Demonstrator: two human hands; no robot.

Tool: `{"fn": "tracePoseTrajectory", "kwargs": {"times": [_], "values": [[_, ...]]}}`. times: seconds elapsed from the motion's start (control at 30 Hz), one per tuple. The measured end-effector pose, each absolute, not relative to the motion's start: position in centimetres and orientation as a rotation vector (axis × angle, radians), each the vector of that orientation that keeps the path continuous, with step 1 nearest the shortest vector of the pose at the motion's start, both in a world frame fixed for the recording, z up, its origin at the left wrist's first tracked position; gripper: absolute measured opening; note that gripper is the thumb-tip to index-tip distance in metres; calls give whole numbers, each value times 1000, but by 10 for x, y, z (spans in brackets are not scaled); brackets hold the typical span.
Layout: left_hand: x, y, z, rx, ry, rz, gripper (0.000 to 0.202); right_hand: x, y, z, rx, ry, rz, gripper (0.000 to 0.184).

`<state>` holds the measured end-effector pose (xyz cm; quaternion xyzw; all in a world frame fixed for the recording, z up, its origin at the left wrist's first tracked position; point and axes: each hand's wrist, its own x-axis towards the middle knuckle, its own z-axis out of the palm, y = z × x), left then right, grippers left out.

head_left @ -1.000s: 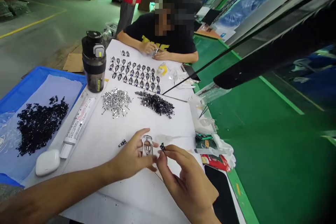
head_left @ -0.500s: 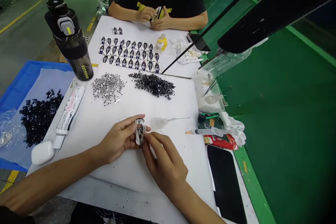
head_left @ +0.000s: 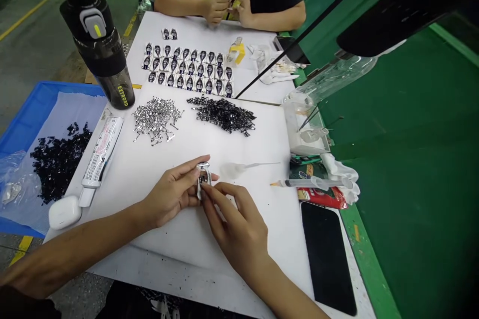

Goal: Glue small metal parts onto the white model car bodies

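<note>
My left hand [head_left: 170, 192] pinches a small silver metal frame [head_left: 203, 178] between thumb and fingers, above a white board [head_left: 258, 239]. A dark piece shows inside the frame, partly hidden by my fingers. My right hand [head_left: 235, 224] is right below, its fingertips gripping the frame's lower end. Farther up the board lie a heap of silver metal pieces [head_left: 155, 119] and a heap of black pieces [head_left: 222, 115]. Beyond them, rows of small black-and-silver parts [head_left: 187, 70] cover a white sheet.
A seated co-worker's hands [head_left: 224, 10] work at the far end of the table. A dark bottle [head_left: 105, 55], a glue tube [head_left: 101, 152], a white earbud case [head_left: 64, 212], a blue tray [head_left: 48, 109] of black pieces, a syringe [head_left: 310, 183] and a phone [head_left: 328, 258] surround the board.
My right hand has moved from holding a small black piece beside the frame to gripping the frame. The black piece is no longer seen apart. The whole view has tilted and shifted.
</note>
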<state>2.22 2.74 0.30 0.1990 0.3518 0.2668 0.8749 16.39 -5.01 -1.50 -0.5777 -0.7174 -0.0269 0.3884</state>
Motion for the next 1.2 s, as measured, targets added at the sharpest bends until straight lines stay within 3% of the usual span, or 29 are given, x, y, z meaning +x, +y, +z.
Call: {"fn": "tracePoseTrajectory", "kwargs": {"times": [0.13, 0.37, 0.53, 0.67, 0.83, 1.07, 1.2], "values": [[22, 30, 5, 416, 724, 570, 34, 163, -50, -15, -1492, -1834, 6, 27], [20, 29, 6, 399, 663, 639, 34, 162, -52, -10, -1437, -1761, -100, 40], [18, 26, 7, 440, 549, 714, 36, 166, -54, -8, -1578, -1525, -71, 27], [17, 23, 8, 613, 511, 710, 22, 166, -55, -12, -1694, -1531, 144, 32], [17, 19, 7, 853, 529, 702, 7, 166, -56, -16, -1610, -1575, -23, 37], [15, 7, 7, 1292, 583, 733, 32, 171, -55, -16, -1532, -1615, -169, 27], [13, 3, 7, 1338, 541, 751, 26, 176, -55, -12, -1433, -1664, -140, 19]]}}
